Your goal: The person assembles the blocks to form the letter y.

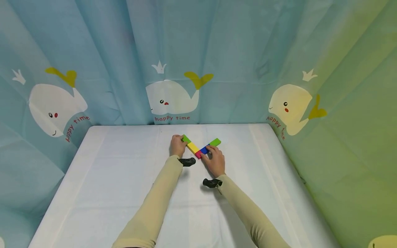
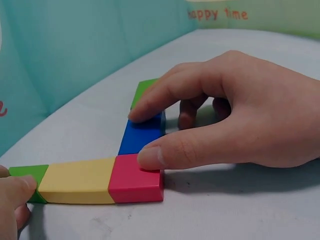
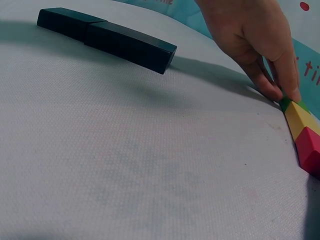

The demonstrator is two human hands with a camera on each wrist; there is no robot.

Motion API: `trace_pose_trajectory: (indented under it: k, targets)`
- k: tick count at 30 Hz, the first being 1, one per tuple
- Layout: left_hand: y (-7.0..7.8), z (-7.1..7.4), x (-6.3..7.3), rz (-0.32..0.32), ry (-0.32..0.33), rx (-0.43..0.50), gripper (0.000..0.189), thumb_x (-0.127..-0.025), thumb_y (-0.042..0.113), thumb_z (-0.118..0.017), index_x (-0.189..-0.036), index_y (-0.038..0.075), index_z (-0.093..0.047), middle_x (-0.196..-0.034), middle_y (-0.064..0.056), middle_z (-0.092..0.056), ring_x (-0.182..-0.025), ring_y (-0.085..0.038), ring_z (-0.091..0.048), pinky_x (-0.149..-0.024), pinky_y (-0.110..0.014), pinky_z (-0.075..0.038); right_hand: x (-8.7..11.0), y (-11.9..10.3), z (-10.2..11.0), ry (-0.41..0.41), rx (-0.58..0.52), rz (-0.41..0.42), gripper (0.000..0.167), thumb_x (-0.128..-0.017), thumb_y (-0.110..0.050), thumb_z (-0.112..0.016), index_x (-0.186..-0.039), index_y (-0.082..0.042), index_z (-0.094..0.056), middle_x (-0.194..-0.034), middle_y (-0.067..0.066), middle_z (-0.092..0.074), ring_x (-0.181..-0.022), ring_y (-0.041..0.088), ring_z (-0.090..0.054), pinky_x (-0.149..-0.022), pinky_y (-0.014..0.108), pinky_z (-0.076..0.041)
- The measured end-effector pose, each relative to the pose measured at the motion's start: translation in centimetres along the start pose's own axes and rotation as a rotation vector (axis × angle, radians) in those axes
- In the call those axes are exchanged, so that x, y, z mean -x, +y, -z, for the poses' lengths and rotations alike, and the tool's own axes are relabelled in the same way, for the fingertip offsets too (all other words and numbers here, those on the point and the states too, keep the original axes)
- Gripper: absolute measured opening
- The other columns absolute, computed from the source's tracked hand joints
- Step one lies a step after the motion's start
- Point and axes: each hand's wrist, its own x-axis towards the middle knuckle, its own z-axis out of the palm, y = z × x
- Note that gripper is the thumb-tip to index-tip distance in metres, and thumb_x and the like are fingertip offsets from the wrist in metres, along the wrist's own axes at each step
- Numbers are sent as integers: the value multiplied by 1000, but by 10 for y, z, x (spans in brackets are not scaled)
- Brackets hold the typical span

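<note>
Five blocks are lying on one white table (image 1: 108, 193): one red block (image 2: 131, 184), one yellow block (image 2: 76, 181), one blue block (image 2: 141, 138) and two green, a left green block (image 2: 36, 173) and a right green block (image 2: 142, 91). They are forming a V near the table's twelve o'clock edge, flat and end to end. The red block is sitting at the point; the yellow, then the left green, are running from it toward half past ten, the blue, then the right green, toward two o'clock. All are looking smooth, plain and straight-edged.

Two hands are working at the V. The left hand (image 1: 178, 146) is pinching the left green block's outer end between thumb and fingers. The right hand (image 1: 217, 162) is resting its thumb on the red block and a fingertip on the blue; whether it is clamping them or only touching, I cannot tell.

Two pale sleeves (image 1: 161, 193) are reaching in from seven and five o'clock, and two black devices (image 1: 187, 162) are showing at the wrists. Behind, a curtain (image 1: 108, 41) is carrying three whales (image 1: 173, 98) at ten, twelve and two o'clock, each bearing "happy time"; part of a fourth is showing at four o'clock.
</note>
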Motion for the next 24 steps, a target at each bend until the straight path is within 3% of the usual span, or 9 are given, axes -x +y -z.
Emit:
trace_pose_trajectory:
  k: [9, 17, 24]
  targets:
    - [1, 3, 0, -4, -21, -24, 40, -91, 7, -69, -128, -6, -61, -126, -21, -53, -116, -30, -56, -95, -36, -49, 0, 0, -1, -21, 20, -28, 53, -89, -40, -71, -128, -5, -65, -133, 11, -57, -121, 32, -51, -100, 50, -38]
    - [-5, 18, 2, 12, -39, 22, 35, -94, 12, -65, -128, 1, -63, -127, -18, -52, -112, -26, -58, -92, -33, -51, -2, 2, -6, -25, 15, -25, 51, -89, -40, -71, -128, -7, -65, -133, 10, -57, -120, 32, -51, -101, 49, -37]
    - [-19, 32, 6, -103, -99, 92, 34, -95, 15, -65, -127, 2, -63, -125, -18, -52, -102, -26, -60, -85, -36, -52, -2, 6, -8, -9, 20, -25, 51, -88, -39, -72, -127, -7, -65, -131, 10, -58, -119, 31, -51, -101, 49, -37]
